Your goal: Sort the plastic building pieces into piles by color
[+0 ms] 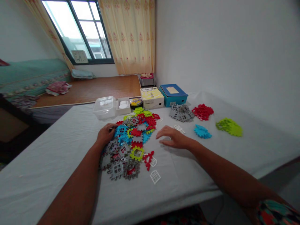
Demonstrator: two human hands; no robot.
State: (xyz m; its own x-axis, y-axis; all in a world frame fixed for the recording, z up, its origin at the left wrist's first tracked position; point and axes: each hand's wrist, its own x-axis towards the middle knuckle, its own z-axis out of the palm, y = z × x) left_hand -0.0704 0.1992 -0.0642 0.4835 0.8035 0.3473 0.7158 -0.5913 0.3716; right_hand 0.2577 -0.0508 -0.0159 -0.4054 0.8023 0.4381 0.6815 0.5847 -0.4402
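Note:
A mixed heap of interlocking plastic tiles (131,140), grey, red, blue and yellow-green, lies on the white table (47,162) before me. My left hand (106,133) rests on the heap's left edge, fingers curled against blue and grey tiles. My right hand (172,137) hovers palm down just right of the heap, fingers spread, holding nothing. Sorted piles sit to the right: grey (181,112), red (202,111), blue (202,132) and green (229,127). Small white window inserts (155,176) lie loose near the heap.
At the table's far edge stand a clear plastic container (104,107), a white box (123,105), a round tin (135,102), a yellow-white box (152,97) and a blue box (173,94). A wall runs along the right. A bed and window lie beyond.

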